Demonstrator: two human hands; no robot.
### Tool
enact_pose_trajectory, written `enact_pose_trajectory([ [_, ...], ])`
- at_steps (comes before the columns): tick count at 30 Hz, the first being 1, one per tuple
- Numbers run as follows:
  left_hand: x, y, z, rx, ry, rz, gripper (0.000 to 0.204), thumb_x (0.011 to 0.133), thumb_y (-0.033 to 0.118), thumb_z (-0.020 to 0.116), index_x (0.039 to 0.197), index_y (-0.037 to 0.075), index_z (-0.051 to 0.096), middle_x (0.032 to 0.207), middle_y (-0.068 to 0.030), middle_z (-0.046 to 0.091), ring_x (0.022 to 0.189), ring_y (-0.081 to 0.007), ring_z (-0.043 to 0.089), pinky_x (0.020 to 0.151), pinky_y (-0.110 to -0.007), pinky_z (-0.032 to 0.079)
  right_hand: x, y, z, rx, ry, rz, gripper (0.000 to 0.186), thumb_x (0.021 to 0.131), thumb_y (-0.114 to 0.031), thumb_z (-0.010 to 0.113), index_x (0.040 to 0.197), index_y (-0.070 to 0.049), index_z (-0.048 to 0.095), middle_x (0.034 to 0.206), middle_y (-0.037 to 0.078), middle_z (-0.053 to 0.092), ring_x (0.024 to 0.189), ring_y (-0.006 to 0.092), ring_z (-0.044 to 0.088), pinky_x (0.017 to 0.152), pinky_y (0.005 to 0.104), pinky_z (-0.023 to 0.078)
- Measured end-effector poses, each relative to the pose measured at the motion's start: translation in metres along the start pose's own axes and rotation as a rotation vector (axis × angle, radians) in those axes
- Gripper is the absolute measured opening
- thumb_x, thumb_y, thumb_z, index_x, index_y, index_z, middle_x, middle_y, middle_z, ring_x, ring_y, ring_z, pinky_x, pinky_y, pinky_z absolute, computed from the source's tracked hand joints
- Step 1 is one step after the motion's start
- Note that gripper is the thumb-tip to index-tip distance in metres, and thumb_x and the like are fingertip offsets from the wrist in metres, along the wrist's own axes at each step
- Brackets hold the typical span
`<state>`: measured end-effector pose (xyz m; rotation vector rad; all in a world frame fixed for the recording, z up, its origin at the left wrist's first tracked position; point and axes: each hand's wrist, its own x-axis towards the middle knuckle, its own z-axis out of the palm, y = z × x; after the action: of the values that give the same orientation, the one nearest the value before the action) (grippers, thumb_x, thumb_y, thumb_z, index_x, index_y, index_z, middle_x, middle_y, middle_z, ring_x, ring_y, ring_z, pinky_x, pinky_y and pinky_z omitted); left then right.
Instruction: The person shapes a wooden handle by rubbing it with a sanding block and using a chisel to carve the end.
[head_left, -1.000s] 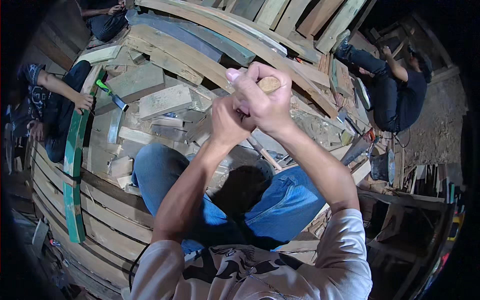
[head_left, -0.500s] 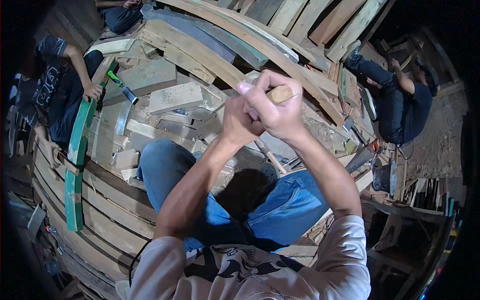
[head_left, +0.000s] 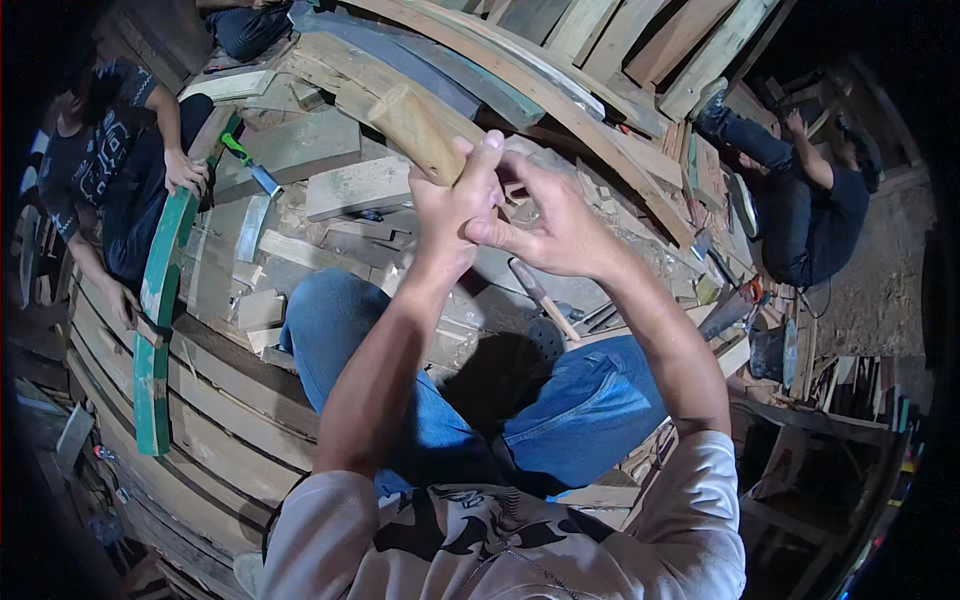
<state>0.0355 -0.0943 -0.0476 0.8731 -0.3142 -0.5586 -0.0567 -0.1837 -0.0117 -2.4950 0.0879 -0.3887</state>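
Note:
A short, round wooden piece (head_left: 418,130) with a flat, pale end tilts up to the left above my lap. My left hand (head_left: 455,205) is wrapped round its lower part, thumb uppermost, so its other end is hidden. Beside it my right hand (head_left: 555,215) is open, thumb and fingers apart, its thumb tip reaching against my left hand. Nothing shows clearly in the right hand. Below both hands, a tool with a wooden handle (head_left: 545,302) lies among the wood scraps.
A co-worker (head_left: 110,170) at the left has hands on a green-painted board (head_left: 152,390). Another person (head_left: 810,200) sits at the right. A green-handled tool (head_left: 250,165), wood blocks (head_left: 358,187), a saw (head_left: 735,305) and long planks (head_left: 590,150) lie around me.
The round wooden piece has swung up to the left and shows more of its length. My right hand, closed round it before, has opened and moved off; my left hand now grips it.

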Motion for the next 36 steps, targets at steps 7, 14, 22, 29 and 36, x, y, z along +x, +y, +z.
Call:
enact_pose_trajectory([
  [7,0.002,0.016,0.0,-0.147,-0.037,-0.089,0.033,0.091,0.021,0.055,0.064,0.013,0.036,0.052,0.0048,0.028,0.045,-0.0071,0.029,0.05,-0.027,0.034,0.001,-0.003,0.001,-0.001,-0.28,0.19,0.05,0.082,-0.04,0.068,0.11,0.001,0.06,0.074,0.02,0.062,0.064,0.0248,0.061,0.062,0.0369,0.047],
  [14,0.014,0.034,-0.01,-0.348,0.033,-0.179,0.035,0.088,0.023,0.06,0.065,0.015,0.034,0.052,0.0045,0.028,0.045,-0.0091,0.029,0.049,-0.028,0.032,-0.01,0.011,-0.018,0.149,-0.426,0.169,0.03,0.089,-0.029,0.063,0.086,0.0,0.061,0.063,0.008,0.059,0.058,0.0124,0.054,0.055,0.0292,0.043],
  [22,0.041,0.057,-0.045,-0.504,0.324,0.062,0.036,0.089,0.023,0.058,0.065,0.015,0.033,0.053,0.0057,0.025,0.045,-0.0074,0.024,0.045,-0.024,0.026,-0.039,0.057,-0.065,0.057,-0.627,0.554,0.034,0.083,-0.032,0.068,0.099,-0.002,0.068,0.073,0.007,0.068,0.066,0.0129,0.062,0.064,0.0301,0.048],
  [29,-0.005,0.02,-0.014,1.117,-0.382,0.65,0.032,0.087,0.031,0.061,0.098,0.001,0.061,0.078,-0.0137,0.063,0.076,-0.0223,0.061,0.066,-0.029,0.048,-0.048,0.046,-0.067,-0.352,-0.547,0.394,0.034,0.077,-0.032,0.07,0.096,-0.004,0.067,0.074,0.015,0.065,0.067,0.0303,0.063,0.064,0.0387,0.047],
  [36,-0.017,-0.006,-0.025,1.524,-0.728,0.105,0.038,0.089,0.034,0.057,0.096,-0.004,0.057,0.065,-0.0232,0.059,0.069,-0.0423,0.062,0.063,-0.051,0.049,-0.038,0.034,-0.061,-0.537,-0.193,0.321,0.026,0.075,-0.032,0.071,0.093,-0.013,0.07,0.087,0.008,0.068,0.093,0.0263,0.062,0.085,0.0449,0.044],
])
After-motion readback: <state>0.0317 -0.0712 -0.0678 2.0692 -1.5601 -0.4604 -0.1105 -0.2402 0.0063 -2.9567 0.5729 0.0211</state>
